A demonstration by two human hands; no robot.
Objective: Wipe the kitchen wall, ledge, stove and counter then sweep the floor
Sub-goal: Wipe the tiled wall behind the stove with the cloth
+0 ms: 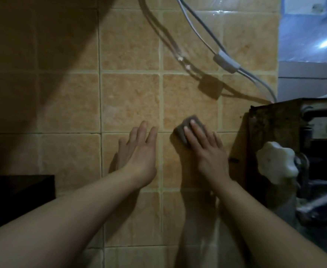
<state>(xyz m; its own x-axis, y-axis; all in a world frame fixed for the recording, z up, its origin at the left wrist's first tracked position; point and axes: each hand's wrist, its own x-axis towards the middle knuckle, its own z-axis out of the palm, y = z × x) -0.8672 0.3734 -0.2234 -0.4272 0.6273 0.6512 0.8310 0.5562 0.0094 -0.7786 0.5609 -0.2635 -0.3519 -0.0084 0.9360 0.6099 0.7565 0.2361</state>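
Observation:
The beige tiled kitchen wall [131, 97] fills the view. My right hand [205, 149] presses a grey sponge [184, 128] flat against the wall with straight fingers, just right of a vertical grout line. My left hand [139, 147] is held up beside it with fingers straight and spread, holding nothing; whether it touches the tiles I cannot tell.
White cables [203, 33] with a clip [226, 61] hang down the upper wall. A dark rusty metal panel [271, 128] stands at the right, with a white knob [276, 165] and a metal tap [317, 206]. A black object [17, 192] sits at lower left.

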